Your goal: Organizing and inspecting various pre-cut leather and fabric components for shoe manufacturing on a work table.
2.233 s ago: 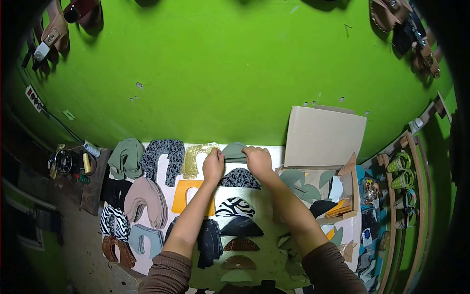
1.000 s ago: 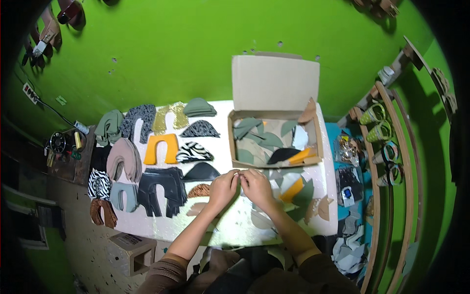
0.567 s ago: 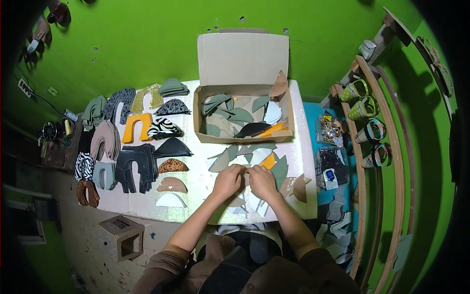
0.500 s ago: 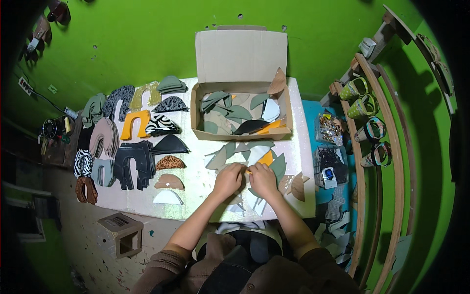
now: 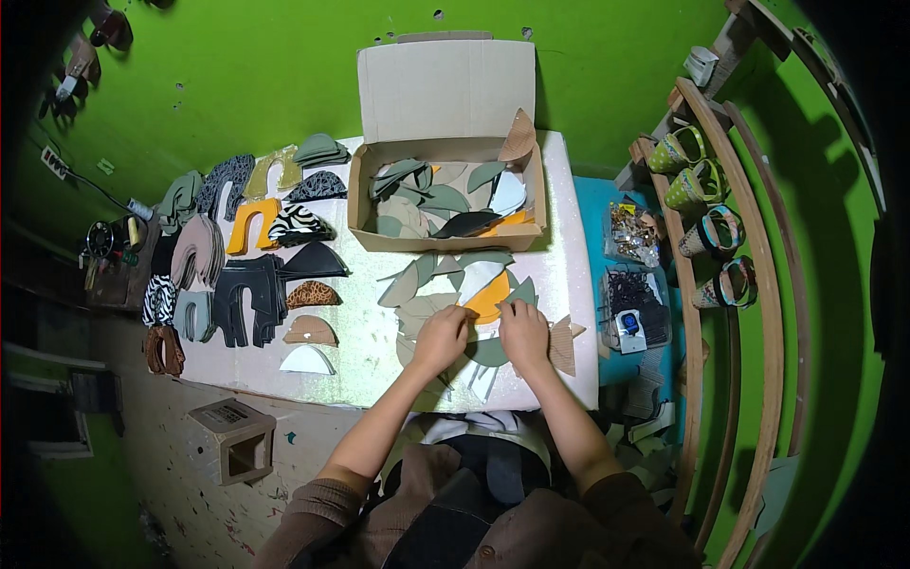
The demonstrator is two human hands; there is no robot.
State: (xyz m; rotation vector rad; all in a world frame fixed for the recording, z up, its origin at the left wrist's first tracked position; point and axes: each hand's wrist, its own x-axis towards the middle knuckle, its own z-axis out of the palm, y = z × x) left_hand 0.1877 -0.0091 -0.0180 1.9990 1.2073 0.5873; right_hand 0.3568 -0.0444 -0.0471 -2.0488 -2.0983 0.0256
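Cut half-moon and leaf-shaped pieces of sheet material in green, tan, white and orange lie in a loose heap before me. My left hand [image 5: 442,339] has its fingers closed at the left edge of an orange cut piece [image 5: 489,298]. To the right, my right hand [image 5: 523,336] has its fingertips drawn together at the lower end of a green cut piece [image 5: 522,290]; its grip is partly hidden. Another green piece [image 5: 487,353] lies between my wrists. Behind the heap stands an open cardboard box [image 5: 441,237] holding more such pieces.
Sorted stacks in several colours and prints, such as black arch-shaped pieces [image 5: 248,302], cover the table's left side. Tan pieces [image 5: 562,345] lie near its right edge. Plastic containers [image 5: 637,233] and a wooden rack [image 5: 697,379] with sandals stand at right. A carton [image 5: 230,441] sits on the floor.
My hands have moved apart; the right has shifted from the orange piece to a green one. More of the orange piece shows. The whole view has shifted slightly.
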